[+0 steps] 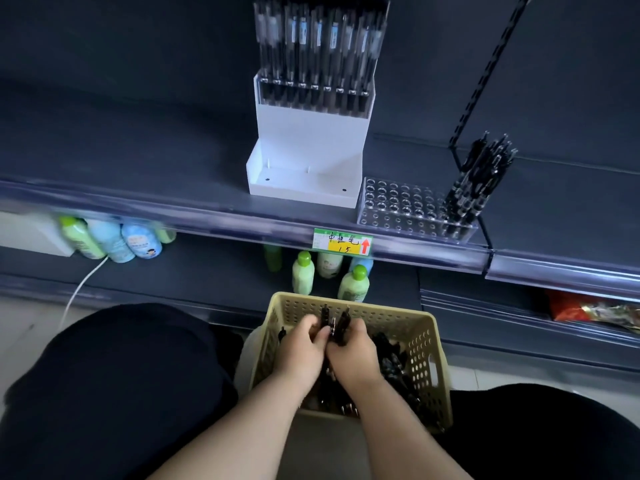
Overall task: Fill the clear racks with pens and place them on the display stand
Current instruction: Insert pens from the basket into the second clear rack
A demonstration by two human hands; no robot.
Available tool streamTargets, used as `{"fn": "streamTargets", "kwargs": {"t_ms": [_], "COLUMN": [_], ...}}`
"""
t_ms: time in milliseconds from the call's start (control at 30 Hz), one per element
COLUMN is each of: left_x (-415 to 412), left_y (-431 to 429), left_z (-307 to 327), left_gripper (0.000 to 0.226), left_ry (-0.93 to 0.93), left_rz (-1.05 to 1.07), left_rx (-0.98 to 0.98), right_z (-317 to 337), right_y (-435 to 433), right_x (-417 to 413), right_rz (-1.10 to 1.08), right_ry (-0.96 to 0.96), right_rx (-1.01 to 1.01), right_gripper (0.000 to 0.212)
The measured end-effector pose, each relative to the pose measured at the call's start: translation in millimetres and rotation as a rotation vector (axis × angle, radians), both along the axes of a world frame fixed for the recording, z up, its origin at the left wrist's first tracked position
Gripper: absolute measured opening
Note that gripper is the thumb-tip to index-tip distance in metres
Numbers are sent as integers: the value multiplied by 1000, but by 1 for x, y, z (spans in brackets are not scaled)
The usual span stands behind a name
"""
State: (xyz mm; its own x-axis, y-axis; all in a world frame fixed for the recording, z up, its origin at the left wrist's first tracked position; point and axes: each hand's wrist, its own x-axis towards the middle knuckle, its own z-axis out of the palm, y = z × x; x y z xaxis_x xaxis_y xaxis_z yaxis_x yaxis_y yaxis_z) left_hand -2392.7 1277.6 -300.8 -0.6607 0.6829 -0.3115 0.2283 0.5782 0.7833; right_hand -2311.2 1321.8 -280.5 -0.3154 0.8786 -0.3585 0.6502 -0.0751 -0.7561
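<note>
Both hands meet over the beige perforated basket [426, 344]: the left hand [300, 348] and right hand [354, 355] curl together round a small bundle of black pens [334, 323], ends pointing up. More loose pens [391, 355] lie in the basket. Above the basket, on the shelf, stands the clear rack [398, 202], a few pens at its right end. Beyond the basket stands the white display stand [308, 143].

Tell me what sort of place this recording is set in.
Probably a small shop: dark retail shelving with a handwritten price tag on its edge, bottles of toiletries on the lower shelf, and a white display stand holding pens.
</note>
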Motion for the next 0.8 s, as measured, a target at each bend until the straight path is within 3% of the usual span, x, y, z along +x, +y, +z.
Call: {"fn": "streamTargets", "kwargs": {"t_ms": [100,300,467,600,800], "left_x": [4,7,3,-4,-12], "left_y": [-7,-21,-21,-10,22], "left_z": [29,87,130,157,204], "left_gripper": [28,23,23,17,30], "left_ry": [13,155,263,256,230], "left_rz": [-16,-67,-95,-137,-198], "left_rx": [131,257,373,483,669], "right_z": [26,79,120,148,207], "right_y": [-2,-7,1,16,62], "right_x": [7,23,41,51,66], "right_rz": [12,31,-126,-168,-174], "right_ry": [73,187,341,464,524], "right_rx": [90,325,440,475,749], "right_gripper": [5,12,16,19,21]}}
